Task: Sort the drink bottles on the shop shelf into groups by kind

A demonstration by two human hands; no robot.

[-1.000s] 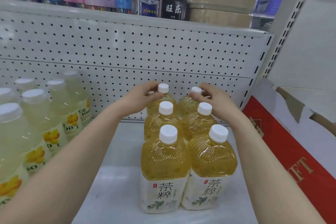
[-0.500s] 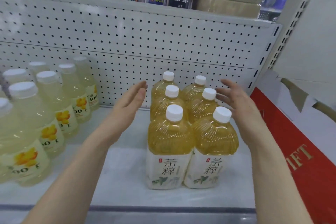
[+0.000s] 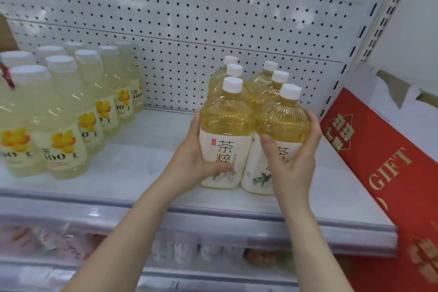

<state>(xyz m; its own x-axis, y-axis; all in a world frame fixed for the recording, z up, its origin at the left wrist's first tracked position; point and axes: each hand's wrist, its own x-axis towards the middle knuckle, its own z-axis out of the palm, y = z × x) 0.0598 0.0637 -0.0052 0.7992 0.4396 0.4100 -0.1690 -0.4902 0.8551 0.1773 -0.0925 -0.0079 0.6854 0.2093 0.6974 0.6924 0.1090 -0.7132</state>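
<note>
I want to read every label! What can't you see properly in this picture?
All in the head view:
right front tea bottle: label mostly covered by the right hand.
left front tea bottle: label bottom covered by the left hand.
back tea bottles: labels hidden behind the front ones.
lower-shelf goods: blurred.
leftmost pale bottle: cut off by the left edge.

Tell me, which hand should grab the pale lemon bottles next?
Probably left: the left hand holds the tea bottle nearest the pale lemon bottles; the right hand sits farther, by the red gift box.
</note>
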